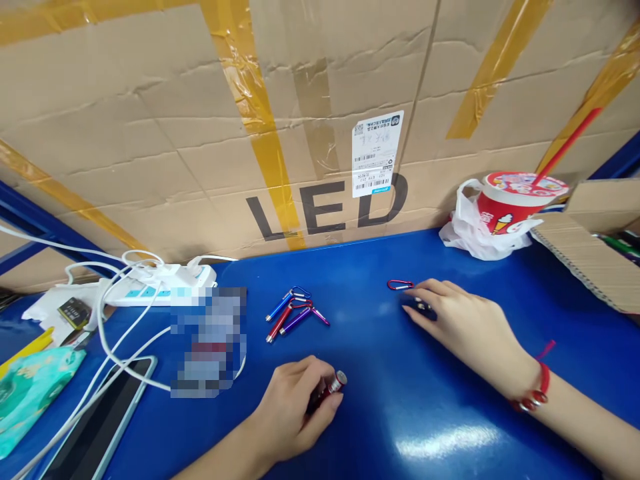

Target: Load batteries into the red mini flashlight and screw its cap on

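Closest to the lens, the blue tabletop (380, 413) runs from the bottom edge back to a big taped cardboard box (150, 133) printed "LED", and every place below is given against that box. Right of the lettering, just before the box, a red paper cup (505, 207) with a red straw sits in a white plastic bag, and an open corrugated carton (585, 253) lies further right. Left of the lettering, a white power strip (160, 283) trails white cables toward a phone (95, 427) lying flat well out from the box. Straight out from the "L", a small heap of keychain flashlights (293, 313) in blue, red and purple lies with its clips tangled. Further out, the left hand (295, 410) is curled shut around a red mini flashlight (333, 387), whose silver end pokes past the thumb. The right hand (465, 320), out from the "D", rests palm down with fingers bent over a small dark part (423, 307); whether it is pinched or merely covered I cannot tell. A red carabiner clip (400, 285) lies just beside those fingertips, toward the box. Handling these well probably means keeping the flashlight steady and low over the table, since such small pieces could easily roll.
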Demonstrator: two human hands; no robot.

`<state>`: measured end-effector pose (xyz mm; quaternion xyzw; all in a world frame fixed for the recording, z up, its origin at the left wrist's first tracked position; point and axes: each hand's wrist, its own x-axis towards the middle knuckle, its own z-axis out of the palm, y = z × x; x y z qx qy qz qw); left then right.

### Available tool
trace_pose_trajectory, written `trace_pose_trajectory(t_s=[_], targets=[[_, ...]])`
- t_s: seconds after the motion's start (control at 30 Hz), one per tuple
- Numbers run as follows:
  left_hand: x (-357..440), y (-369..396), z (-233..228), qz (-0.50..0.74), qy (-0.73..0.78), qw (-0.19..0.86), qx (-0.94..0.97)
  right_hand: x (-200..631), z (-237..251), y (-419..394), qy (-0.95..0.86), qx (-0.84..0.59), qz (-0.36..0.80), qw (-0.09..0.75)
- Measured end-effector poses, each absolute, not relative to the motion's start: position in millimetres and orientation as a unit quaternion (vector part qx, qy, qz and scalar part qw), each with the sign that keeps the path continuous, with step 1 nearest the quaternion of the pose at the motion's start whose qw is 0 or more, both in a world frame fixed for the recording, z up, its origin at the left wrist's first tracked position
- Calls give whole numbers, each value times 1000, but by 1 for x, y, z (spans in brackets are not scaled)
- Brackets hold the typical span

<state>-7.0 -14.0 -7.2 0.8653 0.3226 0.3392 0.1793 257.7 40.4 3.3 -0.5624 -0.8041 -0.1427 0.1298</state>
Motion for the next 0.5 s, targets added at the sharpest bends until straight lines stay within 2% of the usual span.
trace_pose_trajectory(t_s=[0.2, 0.37, 0.5], targets=[[-6, -11, -1, 320, 319, 157, 878, 265, -3, 43, -798, -569, -168, 106], [-6, -13, -2, 313, 321, 160, 879, 265, -6, 43, -817, -538, -152, 143], [-7, -13, -3, 305, 323, 154, 882, 259, -7, 42, -835, -511, -78, 187]])
